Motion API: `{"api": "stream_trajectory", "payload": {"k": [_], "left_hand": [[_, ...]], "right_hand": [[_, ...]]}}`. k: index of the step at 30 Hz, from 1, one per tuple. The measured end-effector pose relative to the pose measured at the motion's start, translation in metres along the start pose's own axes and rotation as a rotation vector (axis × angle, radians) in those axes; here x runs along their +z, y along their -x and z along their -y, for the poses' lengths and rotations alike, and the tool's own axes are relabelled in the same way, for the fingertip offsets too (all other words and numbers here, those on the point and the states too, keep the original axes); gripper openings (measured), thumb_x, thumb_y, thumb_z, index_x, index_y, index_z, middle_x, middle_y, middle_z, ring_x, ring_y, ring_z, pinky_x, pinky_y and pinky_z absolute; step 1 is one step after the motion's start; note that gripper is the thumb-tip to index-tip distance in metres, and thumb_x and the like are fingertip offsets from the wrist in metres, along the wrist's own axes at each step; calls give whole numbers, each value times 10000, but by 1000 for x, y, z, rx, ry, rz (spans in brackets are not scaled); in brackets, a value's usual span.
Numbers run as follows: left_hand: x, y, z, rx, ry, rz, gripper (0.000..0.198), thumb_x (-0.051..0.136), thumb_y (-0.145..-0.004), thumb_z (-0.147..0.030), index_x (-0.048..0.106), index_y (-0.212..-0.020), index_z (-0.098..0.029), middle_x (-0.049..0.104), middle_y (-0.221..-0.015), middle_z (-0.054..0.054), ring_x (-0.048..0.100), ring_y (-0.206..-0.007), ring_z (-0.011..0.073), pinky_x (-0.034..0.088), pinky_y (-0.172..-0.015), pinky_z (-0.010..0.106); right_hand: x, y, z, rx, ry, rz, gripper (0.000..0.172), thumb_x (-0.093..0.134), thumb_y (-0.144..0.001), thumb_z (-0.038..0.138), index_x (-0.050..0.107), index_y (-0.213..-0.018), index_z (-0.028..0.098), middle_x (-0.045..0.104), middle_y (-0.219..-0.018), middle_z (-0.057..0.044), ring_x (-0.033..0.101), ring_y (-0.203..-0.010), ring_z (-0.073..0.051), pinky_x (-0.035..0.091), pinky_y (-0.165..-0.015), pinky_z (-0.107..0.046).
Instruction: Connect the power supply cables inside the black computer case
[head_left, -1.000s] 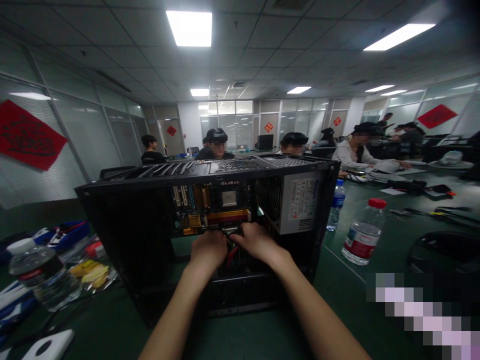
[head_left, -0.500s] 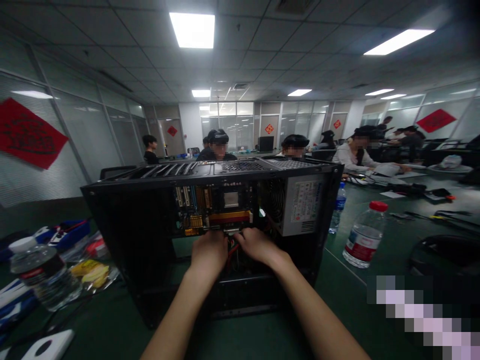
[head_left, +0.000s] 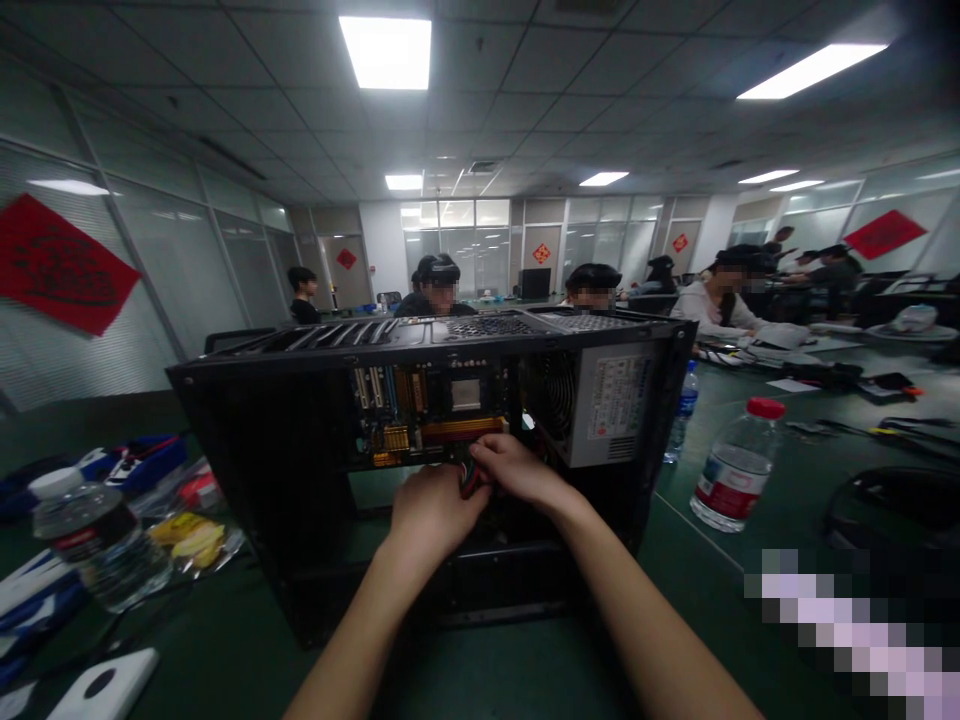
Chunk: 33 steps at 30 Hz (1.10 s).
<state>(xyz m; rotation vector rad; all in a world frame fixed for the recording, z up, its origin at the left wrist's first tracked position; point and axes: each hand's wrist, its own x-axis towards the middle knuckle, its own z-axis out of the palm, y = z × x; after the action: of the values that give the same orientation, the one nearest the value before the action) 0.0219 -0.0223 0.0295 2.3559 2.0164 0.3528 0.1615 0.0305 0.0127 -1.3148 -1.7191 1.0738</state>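
An open black computer case (head_left: 225, 480) lies across the table before me. Inside it sit a motherboard (head_left: 439, 400) with a bare square processor (head_left: 466, 395), memory slots (head_left: 465, 430) and a silver power supply (head_left: 611, 410) on the right. At the board's lower edge, my left hand (head_left: 435, 505) is closed around a bundle of coloured cables (head_left: 470, 472). My right hand (head_left: 517, 468) touches the same bundle from the other side, fingertips pinched together at its top. The fingers partly hide the cable end, so its connector cannot be made out.
Right of the case stand a red-capped water bottle (head_left: 739, 465) and a blue-capped bottle (head_left: 681, 412). A white-capped bottle (head_left: 97, 540), a yellow snack packet (head_left: 196, 540) and a blue tray (head_left: 142, 462) are on the left. Several people work at tables beyond.
My left hand has moved slightly right and down, turning toward the other hand. My right hand has risen a little, and more of the coloured cables shows between them.
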Motion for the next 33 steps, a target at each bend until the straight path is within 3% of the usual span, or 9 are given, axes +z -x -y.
{"api": "stream_trajectory", "payload": {"k": [3,6,12,17,20,22,25,33], "left_hand": [[6,-3,-2,-19,-20,-65,361,437,-887,-455,707,-938,-221,740,-930,116,697,-875,298,508,-706,365],[9,-3,-1,-10,-62,-54,302,475,-856,-371,699,-959,-199,734,-948,128,693,-890,298,509,-726,369],[4,3,2,15,-97,68,323,457,-845,-332,670,-1000,-145,716,-973,165,685,-896,309,500,-721,369],[-1,-1,8,42,46,136,248,468,-831,-298,664,-923,-175,713,-886,112,660,-792,238,414,-611,283],[-1,-7,15,93,225,208,218,491,-814,-315,646,-761,-171,668,-709,58,589,-630,173,315,-523,256],[-1,-11,19,134,362,255,325,464,-845,-395,616,-675,-164,620,-627,34,535,-573,148,291,-513,251],[-1,-15,25,154,502,229,482,383,-886,-509,609,-654,-152,589,-611,18,484,-573,132,301,-541,244],[7,-22,34,116,472,226,405,475,-825,-453,614,-597,-148,464,-526,-25,412,-544,110,239,-526,246]], "right_hand": [[-3,-1,-1,-16,-21,-3,252,451,-933,259,527,-708,173,532,-592,34,478,-512,-105,350,-501,-208],[-2,-5,-7,-62,88,-59,256,511,-909,254,569,-681,154,590,-621,0,527,-576,-116,355,-551,-214],[-1,-7,-13,-62,382,-135,300,487,-944,283,661,-753,130,677,-696,-63,589,-640,-144,315,-552,-239],[-2,0,-9,-34,527,-95,404,411,-992,345,722,-874,116,736,-857,-133,667,-771,-190,355,-614,-257],[-1,3,-5,9,613,-85,438,387,-1000,367,739,-940,113,738,-966,-173,688,-899,-231,380,-669,-272],[0,4,-3,24,637,-75,447,376,-1003,366,741,-971,110,735,-998,-184,689,-941,-243,394,-694,-278],[1,4,-2,13,643,-76,467,357,-1010,369,740,-979,104,731,-1019,-192,688,-977,-256,408,-720,-285],[6,7,-5,-18,654,-38,445,311,-1026,306,709,-1075,113,708,-1100,-205,664,-1068,-263,425,-785,-291]]}}
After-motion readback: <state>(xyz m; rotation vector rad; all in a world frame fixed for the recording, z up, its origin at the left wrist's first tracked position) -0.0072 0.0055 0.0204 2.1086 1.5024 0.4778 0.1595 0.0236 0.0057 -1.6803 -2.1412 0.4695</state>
